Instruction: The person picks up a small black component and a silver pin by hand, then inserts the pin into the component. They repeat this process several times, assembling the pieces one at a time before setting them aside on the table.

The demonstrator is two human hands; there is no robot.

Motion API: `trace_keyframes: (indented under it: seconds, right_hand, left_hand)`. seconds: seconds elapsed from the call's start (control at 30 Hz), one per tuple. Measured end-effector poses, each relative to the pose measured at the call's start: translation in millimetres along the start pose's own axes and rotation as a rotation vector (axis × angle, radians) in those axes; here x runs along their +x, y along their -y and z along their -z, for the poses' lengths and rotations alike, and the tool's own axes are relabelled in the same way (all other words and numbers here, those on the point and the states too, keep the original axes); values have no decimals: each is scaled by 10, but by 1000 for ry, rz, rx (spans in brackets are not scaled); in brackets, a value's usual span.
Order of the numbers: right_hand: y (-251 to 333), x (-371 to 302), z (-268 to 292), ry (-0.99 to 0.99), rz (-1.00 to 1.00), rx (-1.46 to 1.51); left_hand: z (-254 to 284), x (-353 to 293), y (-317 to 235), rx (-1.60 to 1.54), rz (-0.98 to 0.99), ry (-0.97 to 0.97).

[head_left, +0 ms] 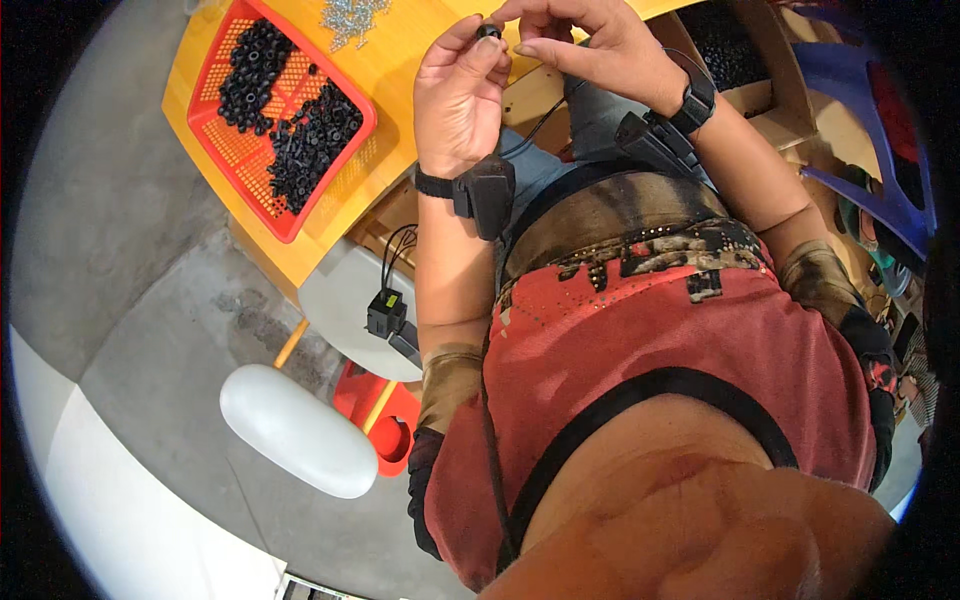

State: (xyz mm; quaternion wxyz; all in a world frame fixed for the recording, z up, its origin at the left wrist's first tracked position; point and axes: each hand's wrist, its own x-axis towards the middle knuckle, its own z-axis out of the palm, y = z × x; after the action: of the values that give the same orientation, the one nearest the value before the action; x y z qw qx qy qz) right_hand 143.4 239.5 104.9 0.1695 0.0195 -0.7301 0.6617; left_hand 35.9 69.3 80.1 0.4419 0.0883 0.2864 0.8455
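Observation:
At the top middle, my left hand pinches a small round black plastic part between thumb and fingers. My right hand meets it from the right, its index finger reaching to the part and its other fingers curled. Whatever lies between the right thumb and finger is too small to make out. Left of the hands, a red plastic basket rests on the yellow table. Inside are round black pieces and, in a separate heap, smaller black pieces. Small silvery screw-like pieces lie beyond the basket.
An open box with many black pieces stands at the upper right, near a blue plastic chair. A white oval seat and a red plastic item are at lower left. A cable runs between my wrists.

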Motion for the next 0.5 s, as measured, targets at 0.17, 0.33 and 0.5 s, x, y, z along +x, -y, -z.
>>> trace_keyframes:
  seconds: [0.17, 0.33, 0.5]
  right_hand:
    - [-108, 20, -24, -56, 235, -74]
    - [-34, 10, -81, -35, 60, -60]
    - [-113, -59, -86, -25, -27, 43]
  left_hand:
    - [-84, -49, 107, -8, -3, -5]
    - [115, -69, 167, 32, -2, -72]
    - [73, -98, 244, 144, -107, -101]
